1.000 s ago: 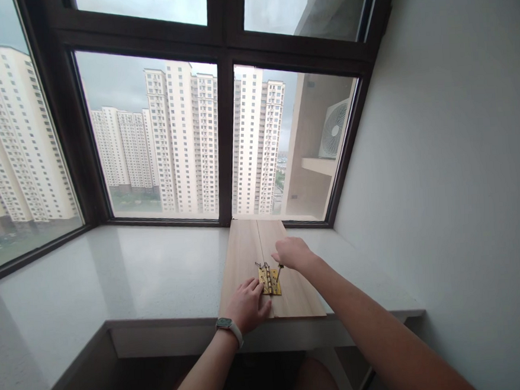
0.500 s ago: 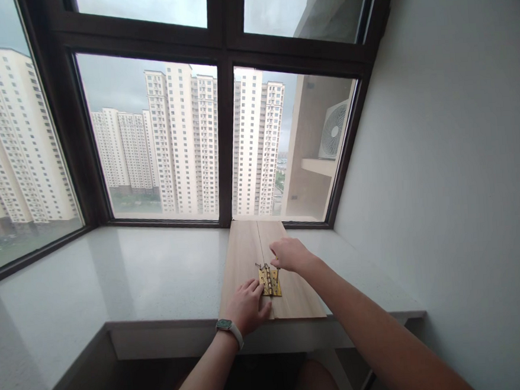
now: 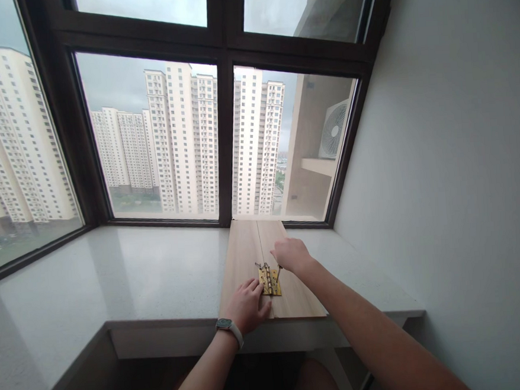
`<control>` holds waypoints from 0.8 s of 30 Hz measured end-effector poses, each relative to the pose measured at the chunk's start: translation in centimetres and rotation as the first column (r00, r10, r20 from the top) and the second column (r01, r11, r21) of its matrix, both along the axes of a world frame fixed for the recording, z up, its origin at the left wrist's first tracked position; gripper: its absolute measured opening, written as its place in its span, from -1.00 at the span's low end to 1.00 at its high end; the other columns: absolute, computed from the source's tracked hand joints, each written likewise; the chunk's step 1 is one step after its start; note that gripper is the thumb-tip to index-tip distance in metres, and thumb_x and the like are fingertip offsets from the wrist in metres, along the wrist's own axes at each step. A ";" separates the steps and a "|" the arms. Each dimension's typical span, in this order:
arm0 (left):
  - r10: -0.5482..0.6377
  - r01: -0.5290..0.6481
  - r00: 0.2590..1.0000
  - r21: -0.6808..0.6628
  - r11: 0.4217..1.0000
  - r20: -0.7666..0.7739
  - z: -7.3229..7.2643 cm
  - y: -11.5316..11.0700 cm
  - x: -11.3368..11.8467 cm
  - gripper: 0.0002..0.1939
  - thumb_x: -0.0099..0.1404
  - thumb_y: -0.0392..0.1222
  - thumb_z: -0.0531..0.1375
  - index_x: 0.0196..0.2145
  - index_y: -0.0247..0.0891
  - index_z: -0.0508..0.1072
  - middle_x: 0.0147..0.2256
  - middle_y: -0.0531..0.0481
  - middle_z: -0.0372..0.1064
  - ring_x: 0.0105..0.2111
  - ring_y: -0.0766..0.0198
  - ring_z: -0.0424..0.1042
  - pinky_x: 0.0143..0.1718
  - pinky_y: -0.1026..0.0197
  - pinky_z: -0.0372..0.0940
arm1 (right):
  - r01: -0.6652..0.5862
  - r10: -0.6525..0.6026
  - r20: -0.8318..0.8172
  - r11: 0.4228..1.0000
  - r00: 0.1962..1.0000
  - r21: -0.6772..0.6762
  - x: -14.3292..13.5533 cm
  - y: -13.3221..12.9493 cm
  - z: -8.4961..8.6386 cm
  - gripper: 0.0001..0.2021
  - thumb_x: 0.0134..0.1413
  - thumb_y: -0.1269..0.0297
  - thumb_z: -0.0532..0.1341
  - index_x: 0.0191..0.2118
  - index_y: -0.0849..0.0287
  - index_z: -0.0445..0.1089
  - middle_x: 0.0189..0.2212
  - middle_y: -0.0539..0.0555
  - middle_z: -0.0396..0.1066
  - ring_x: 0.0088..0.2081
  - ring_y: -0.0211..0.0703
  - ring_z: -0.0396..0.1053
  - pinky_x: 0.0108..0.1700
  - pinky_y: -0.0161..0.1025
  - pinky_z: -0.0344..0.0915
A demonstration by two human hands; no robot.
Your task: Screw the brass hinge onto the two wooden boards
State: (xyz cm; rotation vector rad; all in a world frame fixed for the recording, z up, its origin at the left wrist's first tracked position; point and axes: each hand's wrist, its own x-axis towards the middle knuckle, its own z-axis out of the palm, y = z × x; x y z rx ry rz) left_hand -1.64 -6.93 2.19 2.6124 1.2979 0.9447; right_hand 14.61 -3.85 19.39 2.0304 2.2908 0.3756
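Observation:
A brass hinge [image 3: 270, 281] lies opened flat across the seam between two pale wooden boards [image 3: 241, 250]. My left hand [image 3: 246, 306] rests flat on the boards, fingers spread, its fingertips on the hinge's left leaf. My right hand [image 3: 291, 255] is closed around a screwdriver [image 3: 278, 274]; the handle is mostly hidden in the fist. The thin shaft slants down to the hinge's right leaf. Several small screws [image 3: 260, 265] sit at the hinge's top edge.
The boards lie on a white stone windowsill [image 3: 167, 273] and reach its front edge. Dark-framed windows [image 3: 227, 138] stand behind, and a plain wall [image 3: 452, 146] rises on the right. Below the sill's edge is a dark recess [image 3: 165, 374].
My right hand has shifted slightly right, and the screwdriver's shaft leans more to the right. My left hand, the hinge and the boards stay where they were.

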 end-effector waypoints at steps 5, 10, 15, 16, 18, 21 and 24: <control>-0.002 0.002 1.000 -0.004 1.000 0.003 -0.2 0.1 -0.1 -0.56 0.33 0.03 0.14 0.11 -0.14 0.39 0.12 -0.15 0.36 0.19 -0.05 0.24 0.22 -0.10 0.17 | -0.021 0.021 0.010 1.000 1.000 -0.011 0.0 0.0 0.0 -0.61 0.31 0.08 0.02 -0.10 0.17 0.54 -0.14 0.27 0.55 -0.10 0.03 0.51 -0.10 -0.16 0.33; 0.001 -0.001 1.000 0.002 1.000 0.005 -0.3 0.1 -0.2 -0.56 0.33 0.04 0.13 0.11 -0.15 0.39 0.11 -0.16 0.36 0.19 -0.05 0.24 0.22 -0.10 0.18 | -0.053 0.053 0.018 0.999 0.998 -0.002 0.3 -0.1 0.0 -0.63 0.28 0.08 0.06 -0.12 0.19 0.54 -0.17 0.28 0.55 -0.12 0.03 0.51 -0.11 -0.16 0.32; -0.005 0.005 1.000 0.008 1.000 0.003 -0.1 0.1 -0.2 -0.56 0.33 0.03 0.14 0.10 -0.14 0.39 0.10 -0.15 0.37 0.19 -0.04 0.25 0.22 -0.08 0.19 | -0.072 0.073 0.026 0.997 0.997 -0.038 0.5 -0.3 0.3 -0.69 0.20 0.10 0.15 -0.11 0.14 0.53 -0.14 0.23 0.54 -0.11 0.01 0.50 -0.12 -0.17 0.32; -0.005 0.005 1.000 0.009 1.000 0.002 -0.1 0.1 -0.2 -0.57 0.33 0.03 0.14 0.10 -0.14 0.39 0.09 -0.15 0.38 0.18 -0.04 0.25 0.22 -0.07 0.19 | -0.068 0.069 0.020 0.996 0.997 -0.055 0.4 -0.4 0.4 -0.69 0.18 0.09 0.17 -0.10 0.12 0.52 -0.13 0.22 0.54 -0.11 0.00 0.50 -0.12 -0.18 0.32; -0.003 0.003 1.000 0.008 1.000 -0.001 0.0 0.0 -0.2 -0.57 0.33 0.03 0.14 0.10 -0.14 0.39 0.09 -0.15 0.38 0.18 -0.03 0.25 0.22 -0.07 0.19 | -0.059 0.060 0.007 0.995 0.998 -0.083 0.3 -0.5 0.5 -0.67 0.14 0.05 0.21 -0.08 0.10 0.52 -0.11 0.21 0.54 -0.10 0.00 0.49 -0.12 -0.18 0.33; -0.003 0.003 1.000 0.004 1.000 -0.002 0.1 -0.1 -0.3 -0.57 0.33 0.03 0.14 0.11 -0.14 0.39 0.09 -0.14 0.38 0.18 -0.03 0.25 0.22 -0.07 0.19 | -0.002 0.001 -0.010 0.994 1.000 -0.105 0.0 -0.4 0.5 -0.54 0.11 -0.13 0.22 -0.08 0.13 0.52 -0.12 0.24 0.54 -0.11 0.03 0.49 -0.14 -0.18 0.34; -0.001 0.001 1.000 0.004 1.000 -0.001 0.2 -0.2 -0.3 -0.57 0.33 0.03 0.14 0.10 -0.13 0.39 0.09 -0.14 0.38 0.18 -0.04 0.25 0.21 -0.07 0.19 | 0.126 -0.131 -0.044 0.988 0.990 -0.093 0.0 -0.2 0.5 -0.39 0.22 -0.26 0.01 -0.11 0.19 0.54 -0.14 0.31 0.55 -0.12 0.06 0.50 -0.15 -0.14 0.34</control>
